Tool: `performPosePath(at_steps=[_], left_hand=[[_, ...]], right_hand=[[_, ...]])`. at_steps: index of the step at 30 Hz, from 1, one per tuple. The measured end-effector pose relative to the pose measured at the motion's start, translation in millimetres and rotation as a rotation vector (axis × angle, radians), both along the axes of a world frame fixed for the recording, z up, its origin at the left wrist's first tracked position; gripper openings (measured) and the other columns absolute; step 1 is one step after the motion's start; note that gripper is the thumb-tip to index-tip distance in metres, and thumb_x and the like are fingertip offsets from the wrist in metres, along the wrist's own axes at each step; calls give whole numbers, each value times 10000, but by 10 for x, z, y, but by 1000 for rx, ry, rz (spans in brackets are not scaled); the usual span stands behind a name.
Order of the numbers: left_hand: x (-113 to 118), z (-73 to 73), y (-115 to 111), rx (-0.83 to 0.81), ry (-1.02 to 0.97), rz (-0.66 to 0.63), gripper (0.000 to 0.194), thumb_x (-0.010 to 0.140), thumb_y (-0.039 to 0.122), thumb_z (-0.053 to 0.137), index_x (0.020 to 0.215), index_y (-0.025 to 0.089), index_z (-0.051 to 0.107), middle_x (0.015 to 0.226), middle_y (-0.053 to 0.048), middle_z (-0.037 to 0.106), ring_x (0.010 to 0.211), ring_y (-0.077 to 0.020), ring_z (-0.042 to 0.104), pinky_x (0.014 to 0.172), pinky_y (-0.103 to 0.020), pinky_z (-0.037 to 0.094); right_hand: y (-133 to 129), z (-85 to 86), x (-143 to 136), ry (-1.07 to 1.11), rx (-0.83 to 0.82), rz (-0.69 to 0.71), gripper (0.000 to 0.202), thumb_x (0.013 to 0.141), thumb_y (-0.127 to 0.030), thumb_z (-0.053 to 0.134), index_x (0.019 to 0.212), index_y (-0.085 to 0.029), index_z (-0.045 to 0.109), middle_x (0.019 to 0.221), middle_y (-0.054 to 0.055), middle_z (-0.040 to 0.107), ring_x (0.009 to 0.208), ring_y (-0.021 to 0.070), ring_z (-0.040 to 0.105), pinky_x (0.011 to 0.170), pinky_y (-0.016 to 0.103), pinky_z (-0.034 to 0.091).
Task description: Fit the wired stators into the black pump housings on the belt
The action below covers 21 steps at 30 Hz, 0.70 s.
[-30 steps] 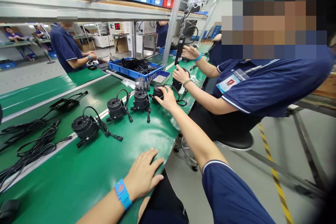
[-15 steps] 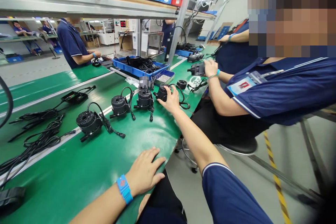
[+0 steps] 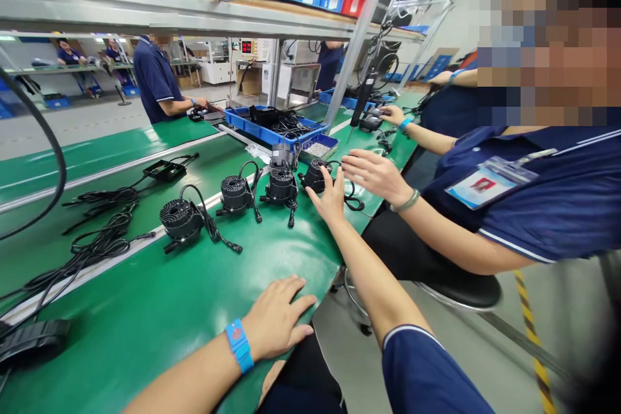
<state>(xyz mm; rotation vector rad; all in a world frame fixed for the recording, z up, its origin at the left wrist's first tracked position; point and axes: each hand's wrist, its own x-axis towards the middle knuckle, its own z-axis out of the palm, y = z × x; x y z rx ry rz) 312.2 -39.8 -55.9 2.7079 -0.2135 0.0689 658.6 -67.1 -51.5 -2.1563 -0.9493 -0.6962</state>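
Note:
My left hand [image 3: 279,320], with a blue wristband [image 3: 239,345], lies flat on the green tabletop [image 3: 204,310] near its edge, fingers stretched out and holding nothing. My right hand [image 3: 331,200] is reached forward, its fingers spread at the near side of a black round vented unit with a cable [image 3: 315,173]. Whether the fingertips touch it I cannot tell. To its left stand similar corded units: one close by [image 3: 281,184], one in the middle [image 3: 235,194] and one nearer me [image 3: 180,221]. A co-worker's hand [image 3: 376,174] is just right of my right hand.
Bundled black cables [image 3: 104,233] and an open black box [image 3: 165,170] lie at the left. Behind the units are a blue tray of cables [image 3: 247,124] and a small box of metal parts [image 3: 317,147]. A metal post [image 3: 359,39] holds an overhead shelf. A co-worker sits close at right.
The view has shifted, so the bench appears farther right. The co-worker's near hand has left a dark unit and come beside my right hand. My left hand stays flat.

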Motion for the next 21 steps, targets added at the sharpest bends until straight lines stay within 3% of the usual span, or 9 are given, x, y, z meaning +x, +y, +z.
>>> performPosePath(at_steps=[4, 8, 11, 14, 15, 17, 19, 21], left_hand=[[1, -40, 1, -10, -28, -2, 552, 991, 520, 558, 1467, 256, 470, 1583, -136, 423, 1482, -336, 385, 1190, -520, 396], [10, -73, 13, -10, -41, 5, 569, 977, 523, 584, 1465, 253, 473, 1582, -135, 427, 1482, -337, 388, 1193, -513, 388], [6, -97, -17, -21, -65, 19, 565, 971, 538, 592, 1456, 269, 483, 1581, -120, 433, 1486, -319, 386, 1195, -486, 387], [-10, -43, -61, 7, -100, 27, 581, 955, 556, 616, 1443, 262, 501, 1569, -120, 452, 1479, -314, 400, 1176, -457, 409], [-20, 16, -54, 34, -105, 10, 576, 941, 558, 637, 1413, 245, 533, 1538, -127, 489, 1456, -320, 433, 1159, -450, 426], [-64, 220, 37, 80, -62, -47, 519, 917, 568, 669, 1279, 198, 633, 1341, -133, 651, 1294, -315, 595, 1069, -424, 497], [-158, 537, 261, 81, 32, -65, 430, 912, 577, 671, 1084, 184, 705, 1002, -86, 754, 983, -267, 721, 908, -387, 559], [-302, 920, 611, 42, 81, 47, 341, 935, 538, 656, 980, 205, 717, 855, -37, 749, 815, -223, 720, 808, -352, 557]], right_hand=[[-29, -90, -33, 1, -12, 26, 679, 949, -518, 520, 1496, -129, 425, 1512, 226, 486, 1441, 400, 398, 1161, 613, 351], [-78, -133, -88, 33, -23, 32, 607, 952, -528, 460, 1404, -129, 534, 1417, 221, 580, 1371, 403, 482, 1132, 600, 397], [-203, -146, -266, 53, -14, 64, 595, 943, -545, 457, 1374, -155, 581, 1449, 216, 543, 1400, 400, 459, 1143, 601, 393], [-443, -239, -525, 107, -41, 120, 673, 921, -601, 497, 1436, -171, 546, 1607, 207, 336, 1511, 406, 309, 1191, 608, 336], [-538, -293, -604, 160, -88, 124, 694, 911, -631, 506, 1446, -191, 539, 1630, 196, 296, 1529, 417, 271, 1188, 622, 334], [-719, -414, -731, 227, -177, 156, 684, 869, -689, 533, 1384, -243, 587, 1614, 177, 333, 1497, 434, 336, 1153, 637, 388], [-853, -511, -823, 215, -215, 210, 634, 862, -694, 535, 1327, -272, 618, 1554, 165, 423, 1437, 422, 436, 1123, 625, 440], [-923, -555, -888, 185, -211, 213, 555, 864, -696, 525, 1221, -294, 664, 1469, 149, 520, 1324, 427, 547, 1073, 637, 486]])
